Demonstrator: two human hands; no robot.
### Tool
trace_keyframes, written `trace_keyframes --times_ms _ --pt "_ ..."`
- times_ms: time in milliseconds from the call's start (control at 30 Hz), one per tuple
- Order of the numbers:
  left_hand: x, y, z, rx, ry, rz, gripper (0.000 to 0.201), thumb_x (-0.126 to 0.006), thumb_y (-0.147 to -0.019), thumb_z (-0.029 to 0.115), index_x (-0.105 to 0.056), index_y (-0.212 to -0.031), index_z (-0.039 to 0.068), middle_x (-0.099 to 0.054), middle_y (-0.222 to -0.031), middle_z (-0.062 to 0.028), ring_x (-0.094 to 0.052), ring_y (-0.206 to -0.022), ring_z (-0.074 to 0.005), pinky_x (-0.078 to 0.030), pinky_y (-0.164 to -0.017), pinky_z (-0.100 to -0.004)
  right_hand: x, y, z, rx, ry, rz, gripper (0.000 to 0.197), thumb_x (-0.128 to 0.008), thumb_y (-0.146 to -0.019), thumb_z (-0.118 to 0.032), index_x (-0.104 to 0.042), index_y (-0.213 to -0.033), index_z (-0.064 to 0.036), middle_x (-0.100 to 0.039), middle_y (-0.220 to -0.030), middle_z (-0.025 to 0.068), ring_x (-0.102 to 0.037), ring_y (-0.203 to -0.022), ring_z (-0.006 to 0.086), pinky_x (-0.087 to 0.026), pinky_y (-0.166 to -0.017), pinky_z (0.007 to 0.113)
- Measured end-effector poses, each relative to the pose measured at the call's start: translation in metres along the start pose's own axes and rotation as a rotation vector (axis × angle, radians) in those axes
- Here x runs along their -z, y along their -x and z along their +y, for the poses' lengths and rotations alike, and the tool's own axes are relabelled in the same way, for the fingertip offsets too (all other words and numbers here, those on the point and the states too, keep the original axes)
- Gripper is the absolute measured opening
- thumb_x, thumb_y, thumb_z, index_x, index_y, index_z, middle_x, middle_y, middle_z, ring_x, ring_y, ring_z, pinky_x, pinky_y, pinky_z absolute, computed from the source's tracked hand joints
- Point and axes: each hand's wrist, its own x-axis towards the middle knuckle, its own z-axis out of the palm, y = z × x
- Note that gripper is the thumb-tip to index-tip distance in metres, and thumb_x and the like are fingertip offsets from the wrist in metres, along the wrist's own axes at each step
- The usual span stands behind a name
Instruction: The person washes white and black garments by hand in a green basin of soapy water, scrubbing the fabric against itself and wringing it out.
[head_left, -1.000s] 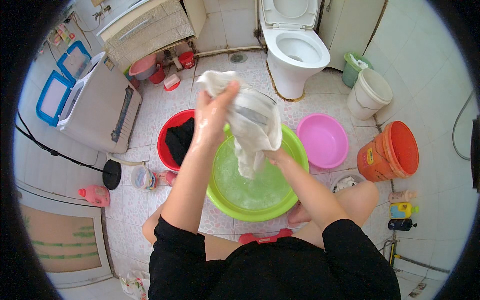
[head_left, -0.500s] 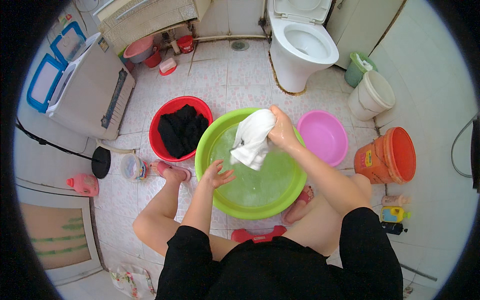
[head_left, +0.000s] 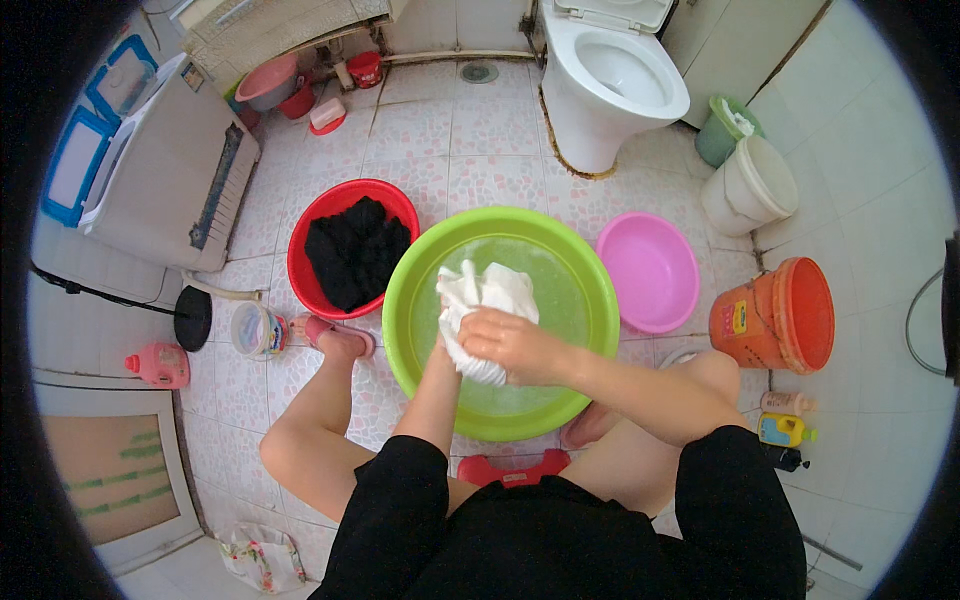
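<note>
A bunched white cloth [head_left: 505, 290] is between my hands above the round green basin [head_left: 598, 270], which holds cloudy water. My right hand [head_left: 508, 345] is closed on the cloth from above, with its fingers curled into the folds. Under the cloth's left side is my left hand [head_left: 445, 325]. Most of it is covered and its fingers are hidden, but the cloth is held against it. I cannot tell whether the cloth is a garment or a towel.
Black clothing [head_left: 355, 255] lies in a red basin [head_left: 300, 280] on the left. To the right are a pink basin [head_left: 650, 270], an orange bucket [head_left: 740, 325] and a white bucket [head_left: 730, 195]. A twin-tub washing machine [head_left: 170, 180] and a toilet [head_left: 590, 120] stand farther off.
The white cloth has come down and left, from hanging in my right hand to being bunched between both hands. My left hand, bare and spread before, is now under it.
</note>
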Motion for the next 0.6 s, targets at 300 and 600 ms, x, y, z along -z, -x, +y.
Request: trace_keyframes --times_ms 300,600 --pt "-0.015 0.000 -0.020 -0.086 -0.107 0.035 0.062 -0.034 -0.084 0.055 -0.036 -0.124 0.008 -0.045 -0.117 -0.0137 -0.044 -0.107 -0.0263 -0.038 -0.089 -0.0376 0.004 0.008 -0.010 -0.222 -0.468 0.014 0.028 -0.062 -0.063 -0.004 -0.051 -0.088 0.0000 -0.053 -0.090 0.0120 -0.052 -0.089 0.0292 -0.041 -0.080 0.037" --pt "-0.070 0.016 0.017 -0.367 0.003 -0.005 0.045 -0.044 -0.083 0.023 -0.038 -0.123 0.005 -0.049 -0.113 -0.0101 -0.049 -0.103 -0.0227 -0.038 -0.092 -0.0389 0.050 0.015 0.013 -0.605 -0.458 0.593 0.026 -0.059 -0.068 -0.004 -0.051 -0.093 -0.0021 -0.056 -0.086 0.0051 -0.052 -0.081 0.0123 -0.041 -0.078 0.027"
